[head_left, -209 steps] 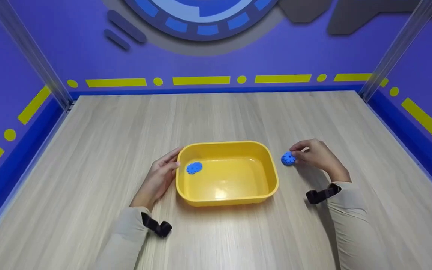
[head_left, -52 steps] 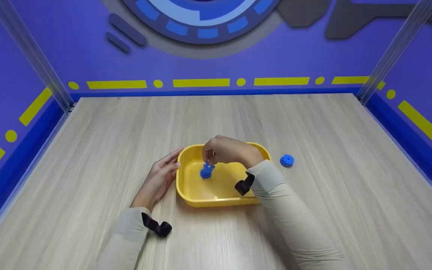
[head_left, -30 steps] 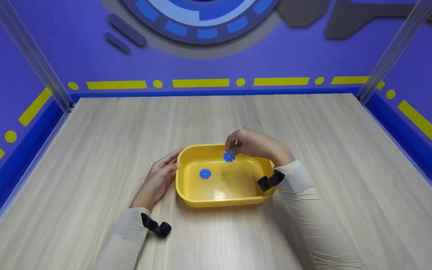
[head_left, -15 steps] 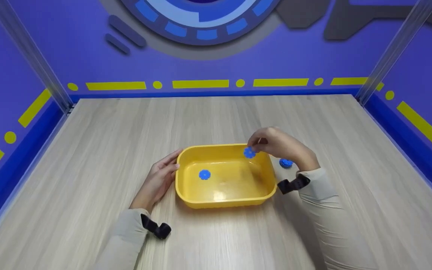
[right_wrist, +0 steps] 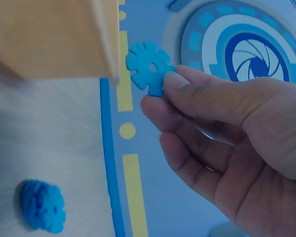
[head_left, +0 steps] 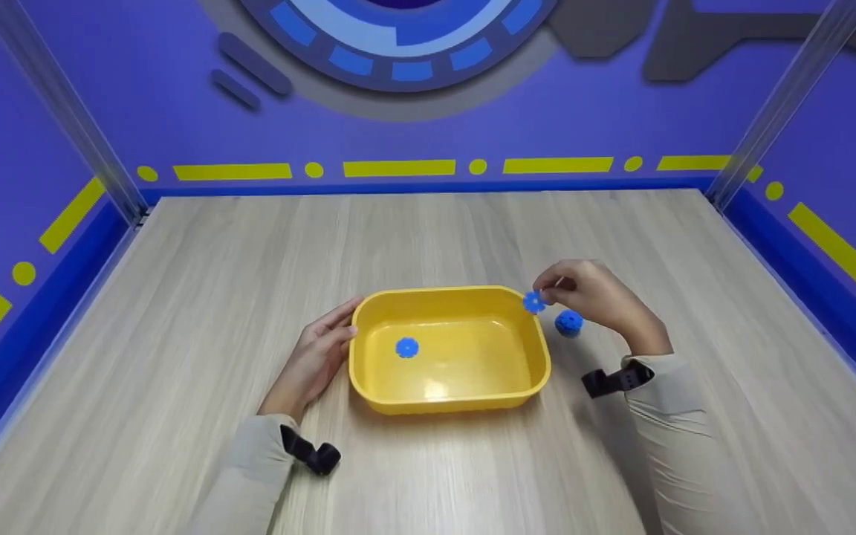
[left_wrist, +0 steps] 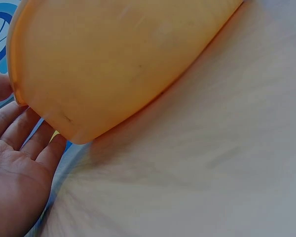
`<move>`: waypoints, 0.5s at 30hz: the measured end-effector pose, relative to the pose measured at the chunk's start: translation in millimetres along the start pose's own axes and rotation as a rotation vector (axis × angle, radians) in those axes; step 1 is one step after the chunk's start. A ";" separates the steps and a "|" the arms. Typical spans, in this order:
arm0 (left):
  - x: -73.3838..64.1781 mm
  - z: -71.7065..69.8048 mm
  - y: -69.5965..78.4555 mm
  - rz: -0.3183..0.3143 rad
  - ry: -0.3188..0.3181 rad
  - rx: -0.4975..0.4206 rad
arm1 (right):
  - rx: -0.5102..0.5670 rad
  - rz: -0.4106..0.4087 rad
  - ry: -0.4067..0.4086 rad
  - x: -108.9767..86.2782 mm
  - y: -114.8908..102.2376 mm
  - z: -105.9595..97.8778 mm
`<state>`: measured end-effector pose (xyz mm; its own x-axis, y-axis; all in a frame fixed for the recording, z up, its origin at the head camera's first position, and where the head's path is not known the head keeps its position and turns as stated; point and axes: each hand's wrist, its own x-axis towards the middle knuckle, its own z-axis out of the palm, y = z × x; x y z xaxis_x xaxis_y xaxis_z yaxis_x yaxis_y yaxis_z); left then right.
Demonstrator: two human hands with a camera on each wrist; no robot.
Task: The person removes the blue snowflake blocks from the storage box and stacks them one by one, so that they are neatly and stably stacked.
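Note:
My right hand (head_left: 597, 293) pinches a blue snowflake disc (right_wrist: 147, 64) between thumb and fingers, just above the bin's right rim. The disc is flat, with notches round its edge and a hole in the middle. Below and right of it, a small stack of blue snowflake discs (head_left: 568, 324) sits on the table. Another disc (head_left: 407, 347) lies flat inside the yellow plastic bin (head_left: 449, 407), towards its left. My left hand (head_left: 315, 362) holds the bin's left side, thumb at the rim and fingers along the outer wall (left_wrist: 108, 74).
The pale wood-grain table (head_left: 428, 238) is bounded by a blue-purple back wall (head_left: 428, 134) with yellow markings. Similar panels stand at the left and right. The bin's raised walls lie between the two hands.
The right hand reached into the bin, lifted a disc out and carried it right, over the right rim. The disc stack came back into sight. The left hand has stayed at the bin.

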<state>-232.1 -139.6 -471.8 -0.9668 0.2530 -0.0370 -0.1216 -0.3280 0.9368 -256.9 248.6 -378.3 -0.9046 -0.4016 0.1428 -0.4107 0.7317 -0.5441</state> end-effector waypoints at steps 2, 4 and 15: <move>-0.1 -0.2 -0.1 0.003 -0.004 -0.005 | 0.005 0.031 0.012 -2.9 4.5 -0.1; -0.3 -0.4 -0.5 0.005 -0.006 -0.011 | 0.010 0.062 0.016 -5.3 8.5 -0.4; 0.9 -0.9 -1.8 0.002 0.003 -0.017 | 0.051 0.171 0.039 -14.9 32.7 0.5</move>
<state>-233.0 -139.7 -473.8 -0.9678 0.2492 -0.0360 -0.1232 -0.3441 0.9308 -256.8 278.1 -398.6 -0.9650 -0.2513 0.0757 -0.2448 0.7581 -0.6044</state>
